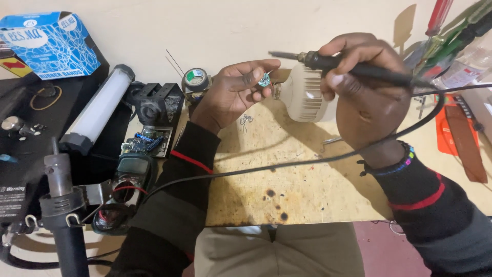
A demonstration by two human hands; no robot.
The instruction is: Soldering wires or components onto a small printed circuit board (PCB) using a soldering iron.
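The right hand (359, 87) is wrapped around the black handle of a soldering iron (353, 69), gripped pen-fashion close behind the metal barrel. Its long axis runs roughly level, tip pointing away from the grip toward the left hand, its cable (307, 161) trailing back from the handle and looping below the wrist. It looks stiff and light, safe to hold only by the handle. Just beyond the tip, the left hand (233, 92) pinches a small round circuit board (264, 80) by its edge between fingertips; it looks thin, light and fragile. Behind both grips lies a white ribbed lamp housing (302, 95) on the scorched wooden bench (287, 174).
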